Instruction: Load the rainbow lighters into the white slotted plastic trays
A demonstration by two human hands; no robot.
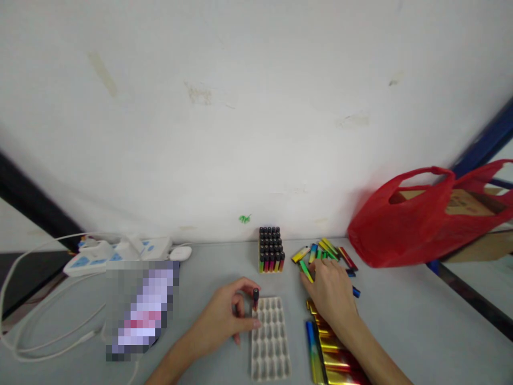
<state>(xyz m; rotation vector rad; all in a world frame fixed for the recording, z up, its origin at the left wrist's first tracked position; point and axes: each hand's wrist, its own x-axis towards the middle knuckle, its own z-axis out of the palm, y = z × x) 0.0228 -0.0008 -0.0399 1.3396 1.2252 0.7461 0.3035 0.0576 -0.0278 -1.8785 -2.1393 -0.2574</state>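
A pale moulded tray with rows of hollows lies on the grey table. One black-topped tube stands upright at its back left corner. My left hand curves around that corner, fingers apart, its thumb by the tray's left edge; whether it touches the tube is unclear. Behind the tray stands a block of upright black-topped tubes. My right hand reaches palm down over a loose pile of shiny coloured tubes. Its fingertips are partly hidden among them. Metallic gold and red pieces lie under the right forearm.
A power strip with white cables and a white mouse-like object sit at the back left. A blurred-out device lies nearer. At the right, a red bag holds cardboard. A wall bounds the table behind.
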